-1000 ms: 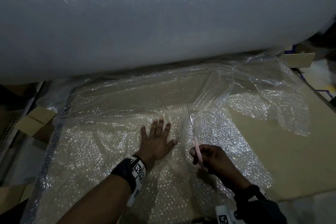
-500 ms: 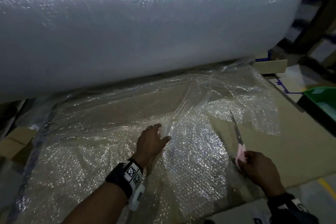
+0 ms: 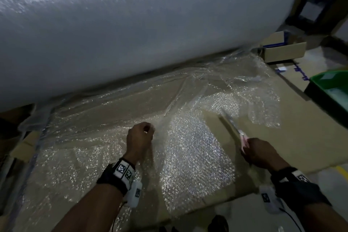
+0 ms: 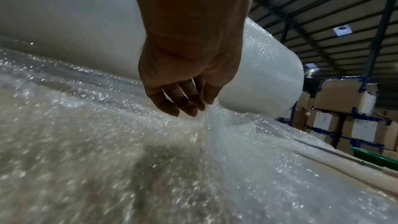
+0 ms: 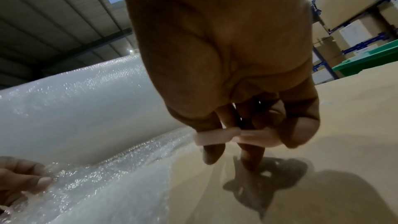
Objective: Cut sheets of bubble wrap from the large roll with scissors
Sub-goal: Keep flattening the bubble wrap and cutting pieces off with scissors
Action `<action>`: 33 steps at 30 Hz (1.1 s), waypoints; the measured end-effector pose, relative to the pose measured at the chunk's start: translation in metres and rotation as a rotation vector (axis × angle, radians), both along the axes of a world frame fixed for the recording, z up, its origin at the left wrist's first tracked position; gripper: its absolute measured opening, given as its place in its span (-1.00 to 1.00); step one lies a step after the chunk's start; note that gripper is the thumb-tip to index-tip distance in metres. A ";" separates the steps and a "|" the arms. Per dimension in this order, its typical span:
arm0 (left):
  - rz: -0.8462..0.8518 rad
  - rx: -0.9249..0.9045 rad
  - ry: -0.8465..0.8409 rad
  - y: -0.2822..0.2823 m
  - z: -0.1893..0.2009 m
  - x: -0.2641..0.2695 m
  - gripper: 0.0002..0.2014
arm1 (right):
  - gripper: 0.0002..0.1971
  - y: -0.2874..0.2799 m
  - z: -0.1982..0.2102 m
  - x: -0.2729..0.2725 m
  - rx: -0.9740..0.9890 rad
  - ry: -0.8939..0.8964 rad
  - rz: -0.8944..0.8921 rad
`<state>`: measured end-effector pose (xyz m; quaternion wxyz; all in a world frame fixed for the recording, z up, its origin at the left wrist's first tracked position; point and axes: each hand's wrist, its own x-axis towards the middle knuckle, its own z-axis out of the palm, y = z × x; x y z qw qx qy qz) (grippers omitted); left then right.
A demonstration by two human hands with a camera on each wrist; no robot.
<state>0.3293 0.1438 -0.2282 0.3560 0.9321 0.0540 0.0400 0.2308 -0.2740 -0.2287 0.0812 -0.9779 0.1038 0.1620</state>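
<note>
The huge bubble wrap roll (image 3: pixel 131 24) fills the top of the head view and lies across the floor. A loose bubble wrap sheet (image 3: pixel 105 137) spreads from under it toward me. My left hand (image 3: pixel 140 138) pinches a raised fold of that sheet (image 4: pixel 215 118) between its curled fingers. To the right, my right hand (image 3: pixel 260 153) grips the pink handles of the scissors (image 3: pixel 235 130), fingers through the loops (image 5: pixel 217 136). The blades point up and left over bare cardboard (image 3: pixel 301 133), clear of the wrap.
Brown cardboard covers the floor under the sheet. A small open carton (image 3: pixel 282 51) sits at the roll's right end, a green bin (image 3: pixel 331 88) at far right. Stacked boxes on blue racking (image 4: pixel 353 113) stand beyond. More cartons (image 3: pixel 24 147) lie at the left edge.
My left hand went from flat on the sheet to pinching up a fold. My right hand carried the scissors rightward off the wrap onto bare cardboard.
</note>
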 end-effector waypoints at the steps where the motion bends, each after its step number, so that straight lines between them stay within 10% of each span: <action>1: -0.019 -0.023 -0.002 -0.004 0.005 -0.002 -0.91 | -0.58 -0.002 0.001 0.002 0.001 0.007 0.032; 8: -0.251 -0.229 0.018 -0.038 0.063 -0.032 -0.91 | -0.42 -0.021 -0.001 0.018 -0.083 0.093 0.227; 14: -0.284 -0.414 -0.074 -0.070 0.122 -0.049 -0.94 | -0.73 -0.017 0.008 0.006 0.066 -0.314 0.051; 25: -0.527 -0.668 -0.169 -0.130 0.224 -0.097 -0.92 | -0.51 -0.029 -0.026 0.016 -0.020 -0.367 0.030; 33: -0.281 -0.849 -0.196 -0.123 0.227 -0.082 -0.94 | -0.54 -0.043 -0.032 0.030 -0.034 -0.392 0.186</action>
